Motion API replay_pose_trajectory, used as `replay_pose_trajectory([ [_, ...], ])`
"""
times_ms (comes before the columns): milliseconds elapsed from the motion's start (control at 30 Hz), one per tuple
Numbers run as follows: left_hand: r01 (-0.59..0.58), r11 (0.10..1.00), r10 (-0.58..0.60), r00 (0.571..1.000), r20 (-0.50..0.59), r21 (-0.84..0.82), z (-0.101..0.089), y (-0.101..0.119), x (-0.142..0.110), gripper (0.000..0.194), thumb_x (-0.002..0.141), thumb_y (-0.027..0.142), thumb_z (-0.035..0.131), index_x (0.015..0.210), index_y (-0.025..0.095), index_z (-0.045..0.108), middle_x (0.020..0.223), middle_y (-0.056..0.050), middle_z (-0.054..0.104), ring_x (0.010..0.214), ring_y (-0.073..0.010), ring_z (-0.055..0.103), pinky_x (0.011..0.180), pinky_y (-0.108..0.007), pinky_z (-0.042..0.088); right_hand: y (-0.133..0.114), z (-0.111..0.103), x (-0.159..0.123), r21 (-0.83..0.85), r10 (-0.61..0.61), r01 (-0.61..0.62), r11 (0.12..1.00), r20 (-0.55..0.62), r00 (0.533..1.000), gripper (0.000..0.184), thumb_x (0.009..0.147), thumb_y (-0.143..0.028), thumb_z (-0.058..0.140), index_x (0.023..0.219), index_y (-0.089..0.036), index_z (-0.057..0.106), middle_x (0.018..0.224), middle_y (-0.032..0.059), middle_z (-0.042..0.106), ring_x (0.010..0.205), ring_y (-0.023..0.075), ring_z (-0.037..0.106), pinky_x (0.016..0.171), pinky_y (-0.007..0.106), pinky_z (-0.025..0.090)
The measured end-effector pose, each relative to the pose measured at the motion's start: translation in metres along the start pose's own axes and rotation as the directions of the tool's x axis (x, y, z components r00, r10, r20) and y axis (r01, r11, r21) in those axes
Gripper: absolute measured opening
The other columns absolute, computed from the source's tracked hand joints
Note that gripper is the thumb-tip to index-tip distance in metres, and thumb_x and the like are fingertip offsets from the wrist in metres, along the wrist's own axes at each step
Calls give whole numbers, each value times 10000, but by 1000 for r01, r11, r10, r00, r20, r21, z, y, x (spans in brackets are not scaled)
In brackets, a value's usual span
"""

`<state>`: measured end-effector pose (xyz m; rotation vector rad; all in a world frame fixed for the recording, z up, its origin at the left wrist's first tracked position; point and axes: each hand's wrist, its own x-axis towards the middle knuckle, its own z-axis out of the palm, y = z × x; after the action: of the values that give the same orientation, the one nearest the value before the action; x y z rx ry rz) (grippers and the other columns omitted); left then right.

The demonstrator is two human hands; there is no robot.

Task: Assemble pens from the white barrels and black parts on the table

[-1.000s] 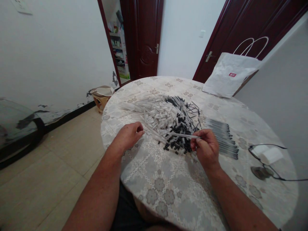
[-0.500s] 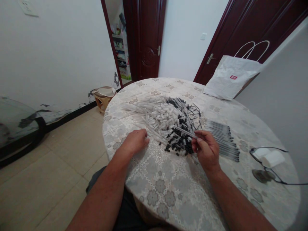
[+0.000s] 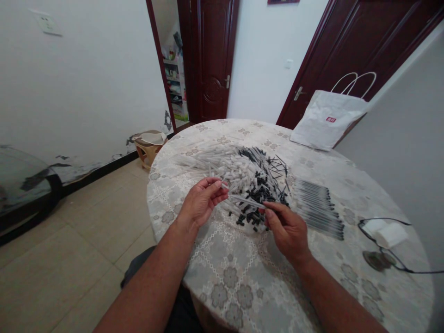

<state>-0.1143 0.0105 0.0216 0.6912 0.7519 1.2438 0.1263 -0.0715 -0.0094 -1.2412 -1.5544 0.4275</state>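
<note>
My right hand (image 3: 287,226) pinches a thin translucent pen barrel (image 3: 248,200) near one end, its other end pointing left toward my left hand (image 3: 203,201). Between the thumb and fingers of my left hand is a small white plastic piece (image 3: 225,186), close to the barrel's tip; whether they touch I cannot tell. Behind both hands lies a heap of short white plastic pieces (image 3: 239,172), with small black pieces (image 3: 255,210) at its near right side. Thin dark rods (image 3: 260,157), like pen refills, lie at its back right, and long clear tubes (image 3: 194,159) at its left.
On the right of the round, cloth-covered table (image 3: 239,277) is a row of dark-tipped pens (image 3: 319,208). Beyond it are eyeglasses (image 3: 385,249) and a white roll (image 3: 391,235). A white paper bag (image 3: 326,120) stands at the back right; a stool (image 3: 149,148) is on the floor at left.
My left hand has risen from the table, turned over and now pinches a small white piece. My right hand has shifted left and down slightly with the barrel. The camera view has tilted slightly.
</note>
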Motion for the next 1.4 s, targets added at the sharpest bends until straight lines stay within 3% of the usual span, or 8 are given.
replay_pose_trajectory([
  [400,97,995,-97,995,20,7,1,-9,1,254,794,220,825,926,159,616,921,-77,759,805,-190,746,675,-322,642,2,-1,1,-62,-20,17,998,-41,999,240,978,-319,628,1191,-257,717,947,24,800,632,140,700,627,259,588],
  [733,47,993,-49,999,21,111,3,-16,2,290,768,276,845,946,159,648,930,-80,764,808,-184,739,682,-302,630,2,-3,10,-294,-345,373,880,145,928,234,984,-221,599,1184,-234,719,1082,72,796,950,200,767,857,313,614],
  [833,30,992,-32,999,21,121,2,-17,4,298,770,291,844,955,157,653,901,-72,766,759,-158,734,728,-291,619,2,-1,9,-287,-355,395,873,182,917,255,988,-211,588,1205,-228,721,1108,83,793,969,206,766,887,329,612],
  [900,26,993,-29,999,25,115,3,-16,4,302,766,298,845,952,157,653,881,-63,765,742,-151,732,756,-293,615,1,2,6,-242,-274,309,920,168,947,258,988,-236,592,1211,-234,723,1079,75,800,935,205,772,884,336,616],
  [1000,21,994,-25,999,33,108,4,-13,2,304,760,306,845,941,155,653,884,-62,766,748,-152,733,781,-298,609,-4,7,2,-67,12,-1,998,166,986,280,998,-327,590,1232,-234,713,1016,64,807,794,188,772,769,324,639],
  [1133,9,990,-15,999,36,141,5,-12,0,285,761,299,837,928,152,658,922,-78,769,760,-155,733,788,-296,604,-9,15,4,253,335,-389,886,231,913,369,953,-449,645,1188,-173,712,950,91,798,670,171,738,628,310,630],
  [1300,-22,988,21,1000,10,154,7,-16,0,264,780,304,820,930,153,662,959,-90,764,774,-157,731,789,-305,611,-4,17,9,427,444,-553,716,333,832,441,882,-489,719,1161,-149,686,884,77,771,634,165,710,565,301,598],
  [1400,-29,985,29,1000,1,169,12,-19,-2,267,773,312,825,924,156,669,945,-86,763,802,-170,735,809,-326,617,-5,15,10,371,412,-518,771,329,850,386,932,-481,651,1154,-165,670,852,51,751,636,157,692,580,294,579],
])
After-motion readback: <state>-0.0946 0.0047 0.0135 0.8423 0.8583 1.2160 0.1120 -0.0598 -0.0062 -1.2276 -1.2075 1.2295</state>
